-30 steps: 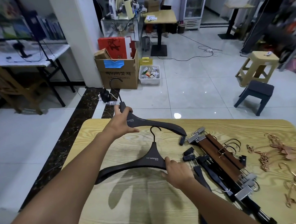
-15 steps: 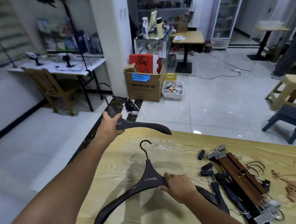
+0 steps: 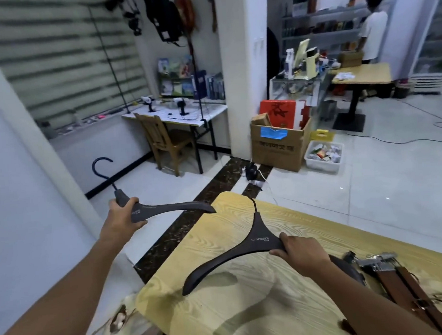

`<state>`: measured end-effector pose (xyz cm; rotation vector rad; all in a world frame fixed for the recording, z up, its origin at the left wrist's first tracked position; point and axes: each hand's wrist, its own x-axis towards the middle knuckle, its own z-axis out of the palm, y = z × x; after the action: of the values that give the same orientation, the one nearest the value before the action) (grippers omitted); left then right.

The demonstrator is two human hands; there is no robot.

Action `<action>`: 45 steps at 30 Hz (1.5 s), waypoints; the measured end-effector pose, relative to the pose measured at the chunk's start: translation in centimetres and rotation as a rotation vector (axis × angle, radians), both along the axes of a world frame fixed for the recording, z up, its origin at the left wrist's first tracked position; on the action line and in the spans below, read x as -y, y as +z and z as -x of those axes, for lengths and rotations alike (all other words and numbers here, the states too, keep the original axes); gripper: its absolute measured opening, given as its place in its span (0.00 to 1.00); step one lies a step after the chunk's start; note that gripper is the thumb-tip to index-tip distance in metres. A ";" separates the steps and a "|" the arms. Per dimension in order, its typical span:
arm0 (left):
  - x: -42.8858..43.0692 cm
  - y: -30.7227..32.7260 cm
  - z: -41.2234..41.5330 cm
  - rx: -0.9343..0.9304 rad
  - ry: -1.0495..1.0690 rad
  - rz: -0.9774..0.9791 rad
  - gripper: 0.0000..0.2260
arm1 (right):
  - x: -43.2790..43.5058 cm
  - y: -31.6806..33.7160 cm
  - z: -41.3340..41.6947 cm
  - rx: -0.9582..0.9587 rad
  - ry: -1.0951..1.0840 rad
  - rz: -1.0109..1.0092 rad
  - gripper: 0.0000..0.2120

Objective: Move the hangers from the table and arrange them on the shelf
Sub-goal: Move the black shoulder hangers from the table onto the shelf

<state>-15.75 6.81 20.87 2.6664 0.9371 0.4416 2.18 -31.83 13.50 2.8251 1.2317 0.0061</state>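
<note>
My left hand (image 3: 122,217) grips a dark wide-shouldered hanger (image 3: 165,209) near its neck, held out over the floor left of the wooden table (image 3: 250,309), hook pointing up and left. My right hand (image 3: 303,255) grips a second dark hanger (image 3: 249,246) by its right arm, lifted just above the table's left end, its hook toward the far table edge. Brown and black clip hangers (image 3: 403,282) lie on the table at the lower right, partly hidden by my right forearm.
A white column (image 3: 244,61) stands ahead, with a cardboard box (image 3: 281,144) and a white bin (image 3: 324,157) at its foot. A wooden chair (image 3: 165,139) and white desk (image 3: 174,117) stand at the left wall. A person (image 3: 373,28) stands at far shelves.
Both hangers have been lifted and carried left; the left one is now beyond the table edge over the floor. The view has swung left and upward.
</note>
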 end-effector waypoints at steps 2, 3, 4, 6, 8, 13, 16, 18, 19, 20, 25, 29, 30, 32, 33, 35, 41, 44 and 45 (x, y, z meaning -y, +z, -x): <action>0.4 0.3 2.8 0.003 0.082 -0.004 0.25 | -0.2 0.7 0.0 0.033 0.101 -0.046 0.33; 0.7 0.3 4.3 -0.013 0.128 0.003 0.25 | -0.4 1.2 0.2 0.044 0.154 -0.073 0.38; 1.2 0.3 5.8 -0.039 0.171 0.014 0.25 | -0.5 1.8 0.5 0.052 0.193 -0.090 0.41; 2.5 0.1 8.6 -0.079 0.221 0.028 0.26 | -1.0 2.9 1.0 0.085 0.264 -0.140 0.41; 3.9 -0.1 11.3 -0.100 0.239 0.052 0.27 | -1.8 3.8 1.7 0.113 0.326 -0.181 0.36; 7.2 1.1 17.9 -0.127 0.338 0.059 0.28 | -4.9 6.1 5.1 0.199 0.504 -0.254 0.47; 8.7 2.7 21.9 -0.106 0.395 0.036 0.27 | -6.4 6.8 7.7 0.199 0.575 -0.243 0.54; 9.6 3.9 24.2 -0.100 0.423 0.013 0.27 | -7.3 7.4 9.6 0.218 0.616 -0.227 0.52; 10.0 4.5 25.2 -0.111 0.437 0.000 0.27 | -7.7 7.8 10.6 0.225 0.638 -0.222 0.48; 10.5 5.1 26.2 -0.127 0.452 -0.014 0.28 | -8.3 8.1 11.5 0.224 0.657 -0.223 0.44; 12.1 7.7 30.4 -0.181 0.496 -0.063 0.31 | -11.5 10.5 15.5 0.229 0.693 -0.283 0.34; 13.9 9.8 35.2 -0.183 0.555 -0.101 0.34 | -14.4 13.1 20.3 0.264 0.807 -0.336 0.33; 14.4 10.4 36.5 -0.189 0.579 -0.113 0.34 | -15.0 13.8 21.6 0.270 0.843 -0.348 0.31; 15.2 11.6 39.1 -0.212 0.627 -0.155 0.35 | -15.9 15.2 24.0 0.284 0.903 -0.384 0.29; 15.6 12.2 40.6 -0.230 0.657 -0.182 0.35 | -16.2 15.9 25.4 0.296 0.928 -0.403 0.29; 16.8 13.1 43.4 -0.258 0.714 -0.203 0.34 | -16.5 17.1 28.3 0.314 0.976 -0.457 0.28; 21.6 14.0 51.5 -0.250 0.822 -0.146 0.31 | -16.2 18.2 36.9 0.317 1.101 -0.610 0.28; 24.7 13.2 54.7 -0.153 0.907 -0.091 0.39 | -15.2 18.1 40.8 0.329 1.192 -0.633 0.32; 25.9 12.9 55.7 -0.110 0.943 -0.072 0.42 | -14.8 18.0 42.1 0.327 1.227 -0.639 0.32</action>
<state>-71.49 -19.07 33.75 2.1479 2.2197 0.5065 -39.97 -17.04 31.48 1.7113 2.9148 0.9782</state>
